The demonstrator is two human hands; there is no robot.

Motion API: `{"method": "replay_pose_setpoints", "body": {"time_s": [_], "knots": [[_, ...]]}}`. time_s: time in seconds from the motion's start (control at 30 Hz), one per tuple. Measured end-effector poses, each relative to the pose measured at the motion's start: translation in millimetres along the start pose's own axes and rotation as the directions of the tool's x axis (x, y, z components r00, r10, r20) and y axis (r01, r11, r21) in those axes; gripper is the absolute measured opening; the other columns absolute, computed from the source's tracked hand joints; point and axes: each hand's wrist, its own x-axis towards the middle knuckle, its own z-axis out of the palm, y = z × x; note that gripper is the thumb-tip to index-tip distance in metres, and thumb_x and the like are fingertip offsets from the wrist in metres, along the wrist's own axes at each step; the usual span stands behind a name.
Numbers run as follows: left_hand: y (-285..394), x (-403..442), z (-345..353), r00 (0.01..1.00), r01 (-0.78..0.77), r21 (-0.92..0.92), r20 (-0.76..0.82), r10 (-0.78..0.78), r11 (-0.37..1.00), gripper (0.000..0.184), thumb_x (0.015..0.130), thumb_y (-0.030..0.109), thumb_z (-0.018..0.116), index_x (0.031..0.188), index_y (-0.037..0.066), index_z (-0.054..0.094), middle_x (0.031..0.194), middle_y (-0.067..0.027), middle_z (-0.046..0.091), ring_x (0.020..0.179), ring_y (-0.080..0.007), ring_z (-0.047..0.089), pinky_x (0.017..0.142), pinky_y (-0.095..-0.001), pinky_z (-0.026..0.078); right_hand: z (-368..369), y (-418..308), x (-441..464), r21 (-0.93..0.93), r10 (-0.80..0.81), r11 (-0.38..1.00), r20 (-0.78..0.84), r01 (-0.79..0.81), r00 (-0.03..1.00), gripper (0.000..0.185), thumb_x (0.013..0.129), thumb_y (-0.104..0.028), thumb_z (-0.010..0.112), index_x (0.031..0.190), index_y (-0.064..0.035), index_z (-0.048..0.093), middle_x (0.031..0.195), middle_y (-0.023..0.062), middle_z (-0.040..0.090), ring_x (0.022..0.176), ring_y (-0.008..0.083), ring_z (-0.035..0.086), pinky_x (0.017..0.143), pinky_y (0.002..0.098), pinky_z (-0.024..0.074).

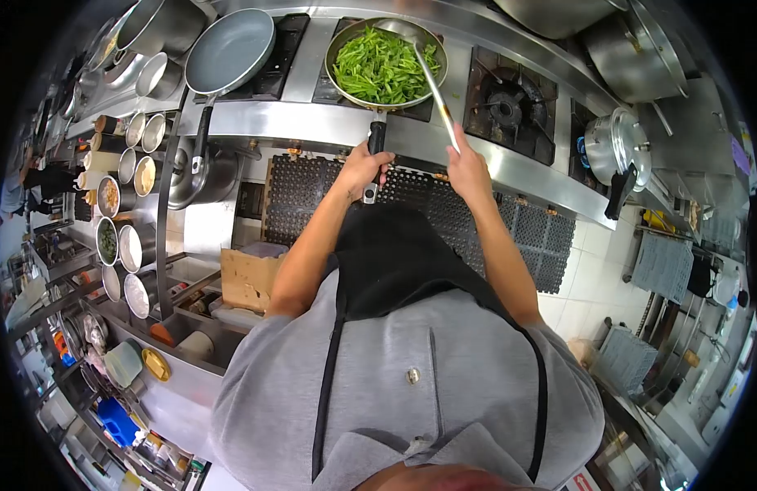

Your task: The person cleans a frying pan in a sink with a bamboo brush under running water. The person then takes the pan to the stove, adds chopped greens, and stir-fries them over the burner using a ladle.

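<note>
My left hand (362, 169) is closed round the black handle of a frying pan (370, 105) on the stove. Chopped green leafy vegetables (382, 67) fill much of the pan. My right hand (469, 170) grips the long handle of a metal ladle (433, 84). The ladle's head lies at the far side of the pan, against the greens; its exact shape is partly hidden.
Left of my pan rests a grey frying pan (231, 52), its handle jutting toward me. A gas burner (509, 105) lies to the right, then a pressure cooker (620, 147). Several metal containers (126, 245) of ingredients line the left. Black rubber matting (526, 245) covers the floor.
</note>
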Motion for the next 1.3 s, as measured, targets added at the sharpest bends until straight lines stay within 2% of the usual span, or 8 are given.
{"method": "replay_pose_setpoints", "body": {"time_s": [0.53, 0.73, 0.8, 0.87, 0.97, 1.13, 1.2, 1.3], "knots": [[15.6, 1.0, -0.9, 0.998, 0.065, -0.047, 0.025, -0.064, 0.997, 0.018, 0.089, 0.008, 0.065, 0.094, 0.004, 0.049, 0.066, -0.0022, 0.051, 0.050, -0.0133, 0.050, 0.044, -0.0297, 0.044, -24.5, 21.6, -28.3, 0.143, -0.232, 0.963, -0.001, 0.230, 0.973, 0.052, 0.097, -0.024, 0.055, 0.147, -0.0188, 0.042, 0.112, 0.0263, 0.065, 0.104, 0.0449, 0.061, 0.089, 0.0464, 0.0491], [6.3, -0.1, -4.6, 0.998, 0.060, -0.017, 0.003, -0.060, 0.998, 0.017, 0.089, 0.007, 0.064, 0.096, 0.004, 0.049, 0.066, -0.0023, 0.051, 0.046, -0.0132, 0.050, 0.042, -0.0290, 0.043, -58.3, -4.0, -47.9, 0.225, 0.233, 0.869, 0.599, -0.440, 0.766, 0.053, 0.099, -0.019, 0.055, 0.149, -0.0175, 0.040, 0.093, 0.0178, 0.070, 0.071, 0.0249, 0.062, 0.074, 0.0333, 0.0511], [2.2, -2.1, -2.4, 0.999, 0.051, -0.030, 0.016, -0.050, 0.998, 0.021, 0.090, 0.013, 0.066, 0.097, 0.006, 0.047, 0.070, -0.0021, 0.051, 0.050, -0.0124, 0.050, 0.043, -0.0287, 0.041, -12.6, 28.5, -35.3, 0.024, -0.269, 0.963, 0.027, 0.269, 0.963, 0.050, 0.099, -0.019, 0.055, 0.148, -0.0170, 0.043, 0.082, 0.0158, 0.067, 0.068, 0.0265, 0.065, 0.067, 0.0368, 0.0537], [6.8, -0.6, -4.2, 1.000, 0.025, -0.054, -0.014, -0.026, 0.998, 0.018, 0.090, 0.008, 0.065, 0.096, 0.004, 0.049, 0.066, -0.0028, 0.052, 0.050, -0.0132, 0.051, 0.044, -0.0295, 0.044, -19.0, 22.1, -43.2, 0.112, -0.383, 0.915, -0.067, 0.388, 0.921, 0.052, 0.099, -0.020, 0.055, 0.149, -0.0196, 0.041, 0.072, 0.0109, 0.061, 0.057, 0.0178, 0.057, 0.057, 0.0346, 0.0508], [4.6, 5.7, -7.4, 0.999, 0.036, -0.079, 0.004, -0.035, 0.996, 0.019, 0.090, 0.011, 0.066, 0.095, 0.004, 0.049, 0.068, -0.0033, 0.053, 0.052, -0.0132, 0.052, 0.046, -0.0293, 0.044, -63.1, -5.3, -60.2, 0.252, 0.258, 0.857, 0.546, -0.450, 0.797, 0.052, 0.099, -0.020, 0.054, 0.149, -0.0183, 0.040, 0.085, 0.0175, 0.068, 0.070, 0.0251, 0.063, 0.072, 0.0357, 0.0512], [-28.2, 15.3, -25.4, 0.993, 0.121, -0.386, 0.037, -0.115, 0.914, 0.026, 0.096, 0.026, 0.064, 0.106, 0.004, 0.055, 0.070, -0.0009, 0.053, 0.054, -0.0121, 0.052, 0.050, -0.0271, 0.047, -29.0, 18.3, -43.4, 0.221, 0.032, 0.971, 0.246, -0.088, 0.969, 0.050, 0.100, -0.021, 0.056, 0.149, -0.0198, 0.045, 0.069, -0.0022, 0.050, 0.057, 0.0056, 0.046, 0.055, 0.0214, 0.0369], [-48.6, 30.4, -45.7, 0.996, 0.064, -0.331, -0.036, -0.080, 0.942, 0.031, 0.097, 0.031, 0.062, 0.110, 0.003, 0.059, 0.076, -0.0010, 0.057, 0.064, -0.0108, 0.057, 0.058, -0.0278, 0.050, -34.5, 5.3, -53.4, 0.402, 0.186, 0.875, 0.232, -0.268, 0.955, 0.052, 0.100, -0.021, 0.055, 0.150, -0.0167, 0.042, 0.070, -0.0025, 0.050, 0.059, 0.0061, 0.046, 0.055, 0.0225, 0.0383], [-76.0, 70.5, -38.0, 0.807, -0.179, 0.531, -0.402, 0.432, 0.828, 0.038, 0.084, 0.031, 0.071, 0.103, 0.000, 0.060, 0.091, -0.0152, 0.065, 0.081, -0.0295, 0.066, 0.072, -0.0423, 0.055, -37.9, -3.7, -53.9, 0.428, 0.225, 0.851, 0.227, -0.305, 0.947, 0.053, 0.101, -0.019, 0.054, 0.152, -0.0160, 0.038, 0.064, -0.0048, 0.043, 0.050, 0.0039, 0.040, 0.044, 0.0216, 0.0352]]}}
